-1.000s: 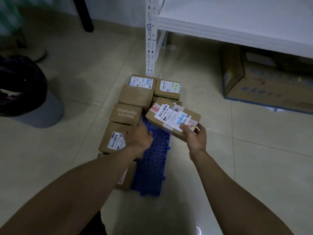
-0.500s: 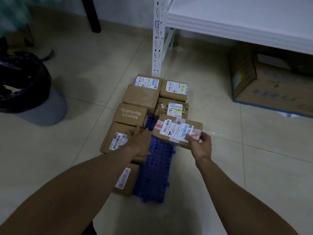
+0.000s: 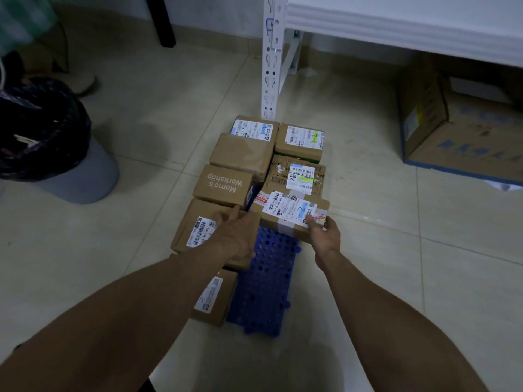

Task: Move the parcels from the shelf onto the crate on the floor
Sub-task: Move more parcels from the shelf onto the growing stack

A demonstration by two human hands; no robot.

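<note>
A brown parcel with a white label [image 3: 291, 210] lies across the far end of the blue perforated crate [image 3: 266, 281] on the floor. My right hand [image 3: 325, 236] pinches its near right corner. My left hand [image 3: 236, 236] is at its left end, palm toward it, fingers hidden below the edge. Several other brown parcels sit on and around the crate: a "Momo's Workshop" box [image 3: 223, 185], a barcoded one [image 3: 195, 224] under my left wrist, and a small one [image 3: 215, 298] at the near left.
The white shelf [image 3: 396, 26] and its slotted post [image 3: 270, 66] rise just behind the parcels. A large carton [image 3: 458, 131] stands under the shelf at right. A grey bin with a black bag [image 3: 39, 128] stands at left. Tiled floor surrounds the crate.
Both hands have lowered the labelled parcel from a tilted hold down onto the crate, beside the earlier parcels. It now lies level.
</note>
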